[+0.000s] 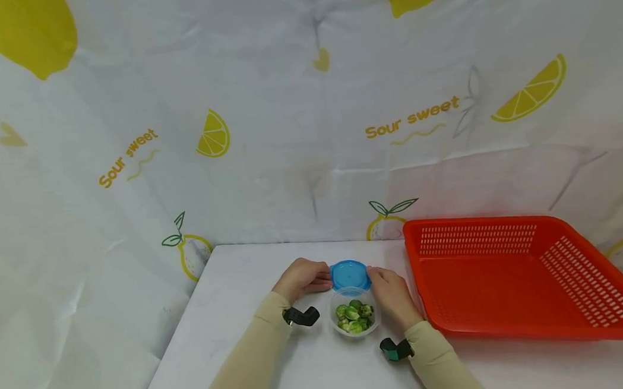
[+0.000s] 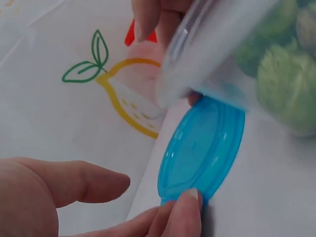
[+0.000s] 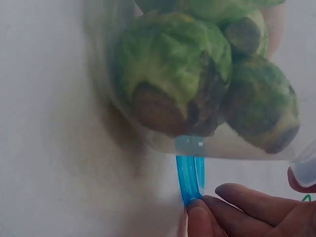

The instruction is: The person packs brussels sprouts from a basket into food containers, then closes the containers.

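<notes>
A clear round tub [image 1: 379, 316] holding several Brussels sprouts [image 1: 352, 313] stands on the white table. Just behind it is a blue lid [image 1: 348, 274], its near edge overlapped by the tub's rim. My left hand [image 1: 305, 278] touches the lid's left edge with its fingertips, and in the left wrist view the thumb [image 2: 94, 182] stands apart from the lid. On the other side, fingers of my right hand [image 1: 394, 296] touch the lid's right edge. Sprouts and tub hide part of the lid [image 3: 190, 177] in the right wrist view.
A large red plastic basket [image 1: 480, 326] with slotted walls stands close to the right hand on the table [image 1: 234, 330]. Behind the table hangs a white cloth [image 1: 288, 160] printed with lemons. Black straps [image 1: 300, 316] circle both wrists.
</notes>
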`<state>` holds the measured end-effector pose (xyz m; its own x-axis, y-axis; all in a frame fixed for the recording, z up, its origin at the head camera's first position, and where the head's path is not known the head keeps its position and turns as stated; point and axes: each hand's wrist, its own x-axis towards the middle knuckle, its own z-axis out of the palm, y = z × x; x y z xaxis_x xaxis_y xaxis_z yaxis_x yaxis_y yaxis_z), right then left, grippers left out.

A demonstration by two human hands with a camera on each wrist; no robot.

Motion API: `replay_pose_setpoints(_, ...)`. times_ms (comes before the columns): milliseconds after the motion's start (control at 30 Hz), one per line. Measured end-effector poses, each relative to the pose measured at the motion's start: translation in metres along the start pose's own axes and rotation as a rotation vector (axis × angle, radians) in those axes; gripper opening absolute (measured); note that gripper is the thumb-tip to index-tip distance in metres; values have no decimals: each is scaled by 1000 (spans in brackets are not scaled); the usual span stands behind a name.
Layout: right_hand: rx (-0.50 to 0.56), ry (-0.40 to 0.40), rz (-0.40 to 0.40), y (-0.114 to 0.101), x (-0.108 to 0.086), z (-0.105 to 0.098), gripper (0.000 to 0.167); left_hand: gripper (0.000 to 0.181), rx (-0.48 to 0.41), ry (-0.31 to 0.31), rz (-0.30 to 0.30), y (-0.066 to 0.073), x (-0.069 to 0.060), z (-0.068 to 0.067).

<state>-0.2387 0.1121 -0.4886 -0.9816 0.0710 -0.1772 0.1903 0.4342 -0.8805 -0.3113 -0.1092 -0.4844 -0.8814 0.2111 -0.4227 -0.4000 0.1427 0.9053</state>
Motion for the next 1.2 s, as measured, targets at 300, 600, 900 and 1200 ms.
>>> replay_pose_setpoints(300,23,63,-94,-10,-9,-2,60,37,-111,-9,-22,8,-8,-5)
replay_pose_setpoints(600,128,169,-261,-35,-40,-16,48,40,25,-33,233,20,-33,-7)
replay_pose_setpoints(900,49,46,-264,-38,-82,-44,41,17,428,13,580,8,-80,-16)
replay_pose_setpoints(1200,-95,74,-274,-24,-100,-43,30,22,513,21,717,-13,-97,-12)
